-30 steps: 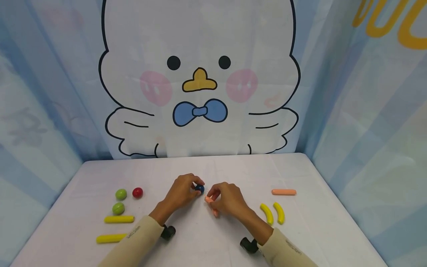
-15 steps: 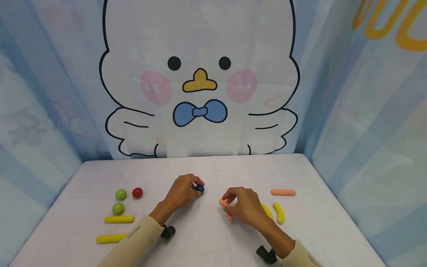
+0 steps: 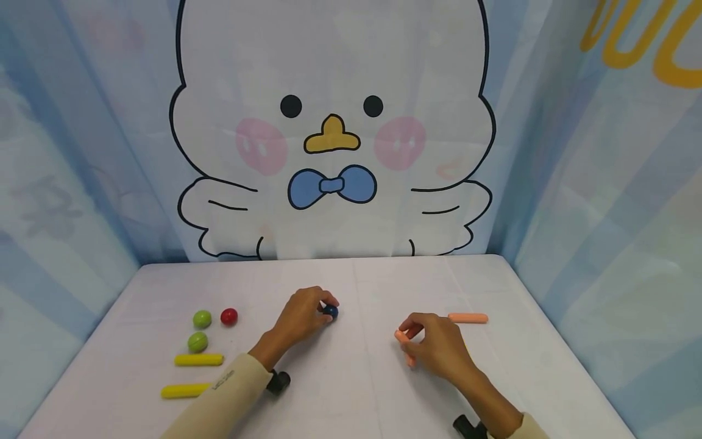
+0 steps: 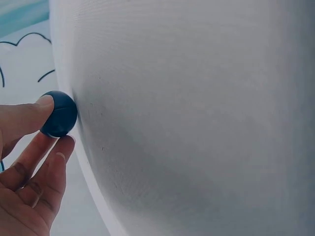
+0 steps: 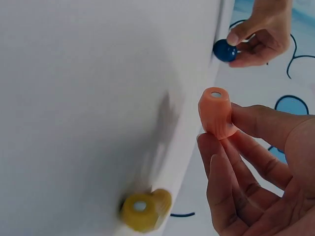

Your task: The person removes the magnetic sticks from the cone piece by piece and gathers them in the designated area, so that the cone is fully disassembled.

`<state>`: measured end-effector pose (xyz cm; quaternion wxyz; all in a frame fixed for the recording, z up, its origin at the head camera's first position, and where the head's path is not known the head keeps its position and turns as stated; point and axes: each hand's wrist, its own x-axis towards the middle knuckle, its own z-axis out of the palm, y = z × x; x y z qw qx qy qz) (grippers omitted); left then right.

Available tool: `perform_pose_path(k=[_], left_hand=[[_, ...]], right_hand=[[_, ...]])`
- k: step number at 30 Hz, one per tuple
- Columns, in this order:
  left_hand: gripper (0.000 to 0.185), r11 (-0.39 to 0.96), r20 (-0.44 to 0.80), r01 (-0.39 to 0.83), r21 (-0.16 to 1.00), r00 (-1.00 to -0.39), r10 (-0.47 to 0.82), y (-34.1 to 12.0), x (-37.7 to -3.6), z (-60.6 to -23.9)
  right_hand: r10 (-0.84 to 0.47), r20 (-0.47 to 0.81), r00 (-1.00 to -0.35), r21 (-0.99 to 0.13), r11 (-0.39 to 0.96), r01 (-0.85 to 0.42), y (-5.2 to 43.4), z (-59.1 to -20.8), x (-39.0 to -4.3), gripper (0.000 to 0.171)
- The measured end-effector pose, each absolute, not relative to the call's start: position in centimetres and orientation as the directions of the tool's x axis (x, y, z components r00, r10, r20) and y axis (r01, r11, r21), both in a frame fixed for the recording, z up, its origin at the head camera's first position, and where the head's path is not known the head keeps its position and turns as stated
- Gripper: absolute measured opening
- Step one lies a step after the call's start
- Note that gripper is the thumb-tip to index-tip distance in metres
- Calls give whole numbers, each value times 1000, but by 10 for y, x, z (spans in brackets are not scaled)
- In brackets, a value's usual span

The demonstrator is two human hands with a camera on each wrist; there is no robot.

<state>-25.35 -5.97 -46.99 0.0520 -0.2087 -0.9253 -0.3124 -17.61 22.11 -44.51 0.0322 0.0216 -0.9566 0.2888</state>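
The left hand [image 3: 304, 317] rests low with its fingers curled in. The right hand [image 3: 436, 347] pinches with thumb and fingers.

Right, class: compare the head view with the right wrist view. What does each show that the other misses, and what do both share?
Only the head view shows the green balls, red ball and yellow sticks on the table. Only the right wrist view shows a yellow piece nearby. Both show the left hand pinching the blue ball and the right hand holding the orange piece.
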Motion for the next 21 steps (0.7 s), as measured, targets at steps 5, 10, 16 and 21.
perform_pose_path(k=[5, 10, 16, 21], left_hand=[[25, 727, 236, 424, 540, -905, 353, -59, -254, -469], [24, 725, 234, 423, 543, -906, 353, -58, -254, -469], [25, 729, 227, 418, 542, -908, 353, -58, -254, -470], [23, 732, 218, 425, 532, -904, 367, -59, -251, -468]], right_hand=[[-10, 91, -996, -495, 867, -54, 233, -448, -175, 15], [-17, 110, -994, -462, 884, -67, 242, -452, -175, 13], [-34, 131, -991, -434, 896, -88, 248, -456, -174, 14], [-42, 142, -989, -425, 900, -99, 248, -458, -174, 12]])
